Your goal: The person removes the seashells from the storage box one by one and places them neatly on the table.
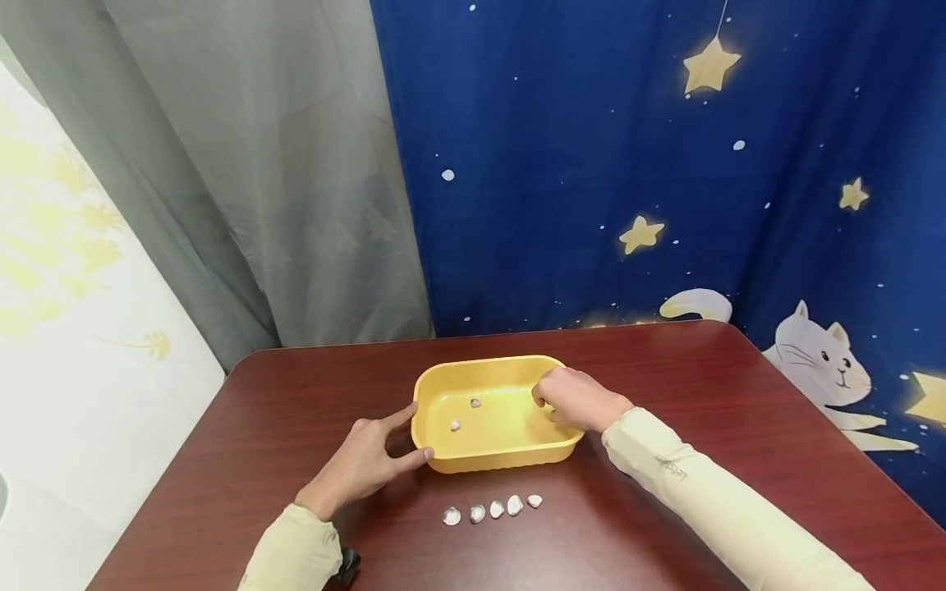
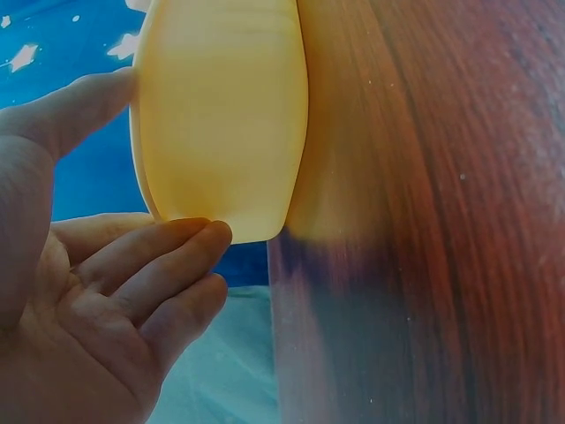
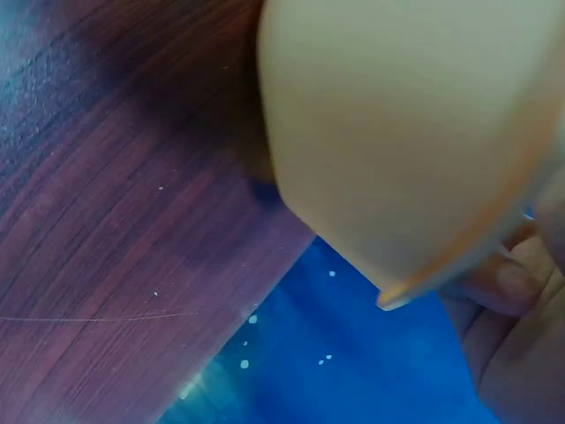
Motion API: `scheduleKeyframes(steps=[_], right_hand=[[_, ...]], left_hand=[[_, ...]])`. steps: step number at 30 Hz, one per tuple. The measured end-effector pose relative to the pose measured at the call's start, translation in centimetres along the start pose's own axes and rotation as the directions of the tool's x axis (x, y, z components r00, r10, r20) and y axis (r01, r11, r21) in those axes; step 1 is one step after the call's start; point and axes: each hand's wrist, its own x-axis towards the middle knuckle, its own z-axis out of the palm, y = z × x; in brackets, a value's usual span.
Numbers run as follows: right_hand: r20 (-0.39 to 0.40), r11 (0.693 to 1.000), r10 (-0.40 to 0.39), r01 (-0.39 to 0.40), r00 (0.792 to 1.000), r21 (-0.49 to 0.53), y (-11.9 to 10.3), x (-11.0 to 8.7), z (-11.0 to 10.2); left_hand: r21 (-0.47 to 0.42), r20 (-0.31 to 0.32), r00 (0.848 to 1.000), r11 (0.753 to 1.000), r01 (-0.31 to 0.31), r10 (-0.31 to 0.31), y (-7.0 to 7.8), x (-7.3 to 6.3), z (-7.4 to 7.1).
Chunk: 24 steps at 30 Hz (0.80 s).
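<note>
A yellow plastic basin (image 1: pixel 491 464) sits on the table, with two small shells (image 1: pixel 475 403) apart from each other on its floor. My left hand (image 1: pixel 364 460) is spread around the basin's left end, its thumb and fingers touching the rim; the left wrist view shows these fingers (image 2: pixel 181 261) fairly straight against the end wall. Over the right end, my right hand (image 1: pixel 580 400) reaches inside with bent fingers pointing down. I cannot tell whether it pinches anything. In the right wrist view the basin wall (image 3: pixel 397 132) hides most of its fingers.
Several shells (image 1: pixel 497 510) lie in a row on the dark red wooden table (image 1: pixel 296 386), just in front of the basin. A blue curtain (image 1: pixel 547 164) with stars hangs behind the table, beside a grey one (image 1: pixel 296 180). Something black (image 1: pixel 347 565) is at the left cuff.
</note>
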Motion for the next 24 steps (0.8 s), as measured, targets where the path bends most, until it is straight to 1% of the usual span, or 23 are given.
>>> scheduleKeyframes(steps=[2,5,9,12,18,24], right_hand=[[0.004,0.999,0.010,-0.009,1.000,-0.035,0.0,0.3,0.3],[0.005,0.994,-0.004,0.005,1.000,-0.110,-0.1,0.6,0.6],[0.007,0.973,-0.038,0.039,0.999,-0.228,-0.3,0.9,1.1],[0.003,0.958,-0.053,0.052,0.999,-0.284,-0.3,1.0,1.6],[-0.016,0.950,-0.064,0.056,0.998,-0.307,-0.4,1.1,2.1],[0.002,0.962,-0.037,0.036,0.999,-0.270,-0.4,1.3,1.8]], left_hand=[[0.005,-0.001,1.000,1.000,-0.005,0.005,0.0,0.0,0.0],[0.015,-0.007,1.000,1.000,-0.017,0.017,0.0,0.0,0.0],[0.020,-0.013,1.000,1.000,-0.019,0.020,0.0,0.0,0.1],[0.012,-0.009,1.000,1.000,-0.017,0.017,0.0,-0.1,0.1],[0.009,-0.011,1.000,1.000,-0.016,0.016,0.0,-0.2,0.2],[0.016,-0.016,1.000,1.000,-0.023,0.023,-0.1,-0.1,0.0]])
